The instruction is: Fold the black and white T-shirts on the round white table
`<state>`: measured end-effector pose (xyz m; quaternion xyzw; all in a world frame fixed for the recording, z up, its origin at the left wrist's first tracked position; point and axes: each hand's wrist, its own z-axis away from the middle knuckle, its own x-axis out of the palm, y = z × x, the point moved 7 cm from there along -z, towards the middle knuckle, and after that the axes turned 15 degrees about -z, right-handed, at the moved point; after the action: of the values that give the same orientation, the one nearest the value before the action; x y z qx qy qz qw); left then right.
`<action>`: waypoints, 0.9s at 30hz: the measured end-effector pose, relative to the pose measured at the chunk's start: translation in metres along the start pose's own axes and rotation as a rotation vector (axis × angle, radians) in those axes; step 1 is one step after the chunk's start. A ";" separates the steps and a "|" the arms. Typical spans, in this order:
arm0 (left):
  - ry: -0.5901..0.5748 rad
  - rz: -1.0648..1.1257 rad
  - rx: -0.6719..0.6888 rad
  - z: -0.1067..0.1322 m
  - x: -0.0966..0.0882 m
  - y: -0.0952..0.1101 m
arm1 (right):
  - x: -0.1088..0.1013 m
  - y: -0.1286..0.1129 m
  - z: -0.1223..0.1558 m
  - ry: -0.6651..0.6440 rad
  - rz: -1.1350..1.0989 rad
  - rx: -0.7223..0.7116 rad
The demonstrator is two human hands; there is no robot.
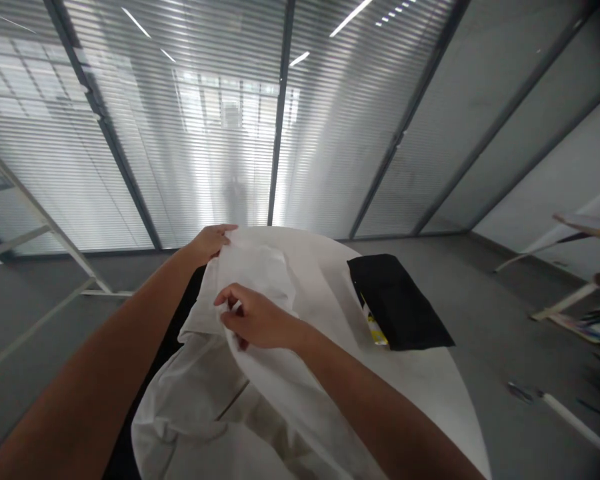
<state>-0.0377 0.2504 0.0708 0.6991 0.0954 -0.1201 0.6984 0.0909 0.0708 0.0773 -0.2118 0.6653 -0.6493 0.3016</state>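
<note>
A white shirt [260, 387] lies rumpled over a round white table [430, 380] in front of me. My left hand [210, 241] grips the shirt's far edge at the table's back, fingers closed on the cloth. My right hand [253, 319] pinches a fold of the same shirt nearer to me, fingers curled around the fabric. Both forearms reach in from the bottom of the view.
A folded black cloth [400, 300] lies on the table's right side with a yellow printed item [376, 328] peeking from under it. Glass walls with blinds [190, 133] stand behind. A white frame [35, 233] is at left; a cluttered stand [587, 293] at right.
</note>
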 end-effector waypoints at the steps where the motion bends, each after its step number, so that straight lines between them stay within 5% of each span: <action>1: 0.008 -0.042 -0.012 0.000 -0.006 -0.011 | 0.006 0.004 -0.006 0.007 0.004 -0.012; 5: 0.136 -0.317 -0.010 -0.001 -0.034 -0.050 | 0.028 0.016 -0.017 -0.023 0.109 -0.049; 10: 0.251 -0.654 -0.007 -0.001 -0.050 -0.080 | 0.041 0.020 0.002 -0.212 0.181 -0.103; 13: 0.307 -0.860 -0.074 0.002 -0.051 -0.087 | 0.005 0.026 0.016 -0.058 0.110 -0.055; 19: 0.162 -1.118 -0.146 0.011 -0.039 -0.088 | -0.123 0.068 0.044 0.647 0.234 0.134; 23: 0.110 -1.144 -0.171 0.020 -0.036 -0.079 | -0.135 0.114 0.044 0.574 -0.150 0.337; 27: 0.090 -1.107 -0.171 0.031 -0.030 -0.067 | -0.123 0.125 0.037 0.502 -0.409 0.285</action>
<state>-0.0870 0.2211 0.0162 0.4900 0.4871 -0.4305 0.5808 0.2197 0.1347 -0.0306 -0.1302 0.5650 -0.8145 0.0188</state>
